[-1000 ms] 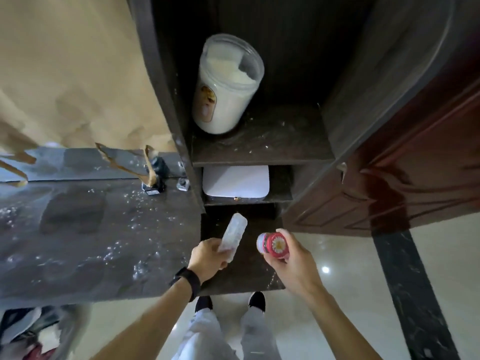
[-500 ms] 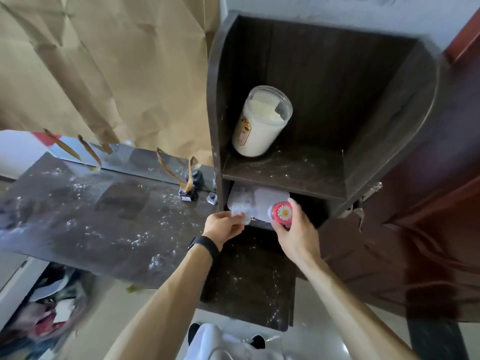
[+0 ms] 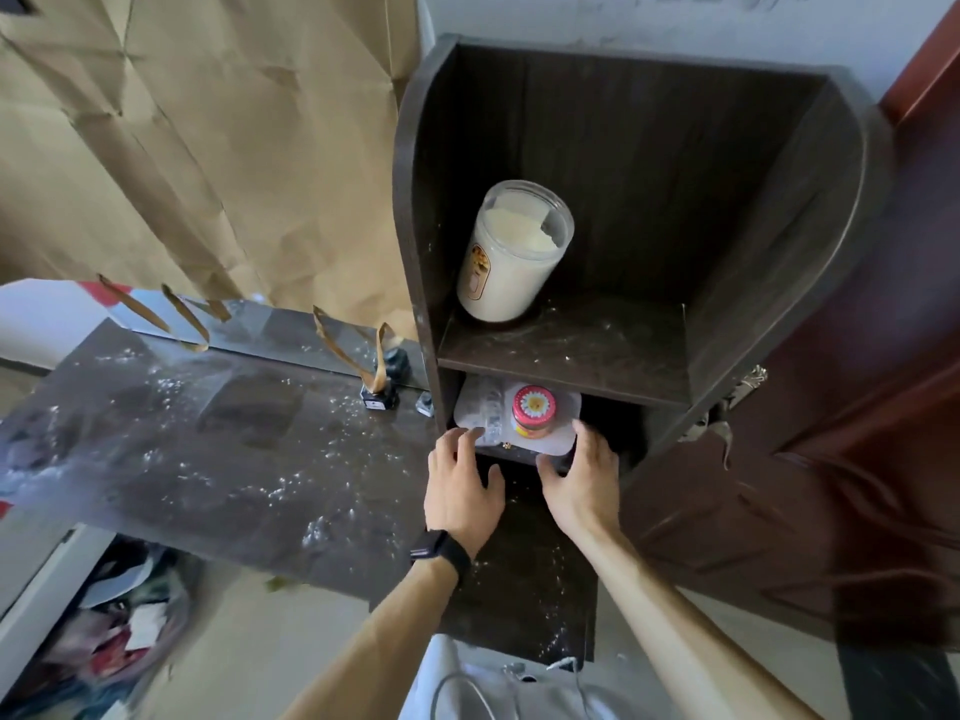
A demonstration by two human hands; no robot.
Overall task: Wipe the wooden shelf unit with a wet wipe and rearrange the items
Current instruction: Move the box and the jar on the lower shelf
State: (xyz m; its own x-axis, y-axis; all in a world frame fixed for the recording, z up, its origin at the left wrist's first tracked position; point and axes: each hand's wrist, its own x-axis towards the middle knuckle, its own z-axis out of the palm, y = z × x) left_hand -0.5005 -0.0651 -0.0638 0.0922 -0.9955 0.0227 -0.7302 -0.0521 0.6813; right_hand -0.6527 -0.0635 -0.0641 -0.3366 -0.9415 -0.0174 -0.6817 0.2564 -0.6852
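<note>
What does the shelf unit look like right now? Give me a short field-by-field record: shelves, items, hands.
top shelf: large clear jar of white powder, standing at the back left; white specks on the board
second shelf: white flat box with a red-lidded small jar and a clear packet on top
left hand: open, fingertips at the box's front edge; black band on the wrist
right hand: open, at the box's right front corner
wet wipe: not visible

no readable text, jar label [image 3: 477, 267] blurred, red lid [image 3: 533, 402] flower print only
</note>
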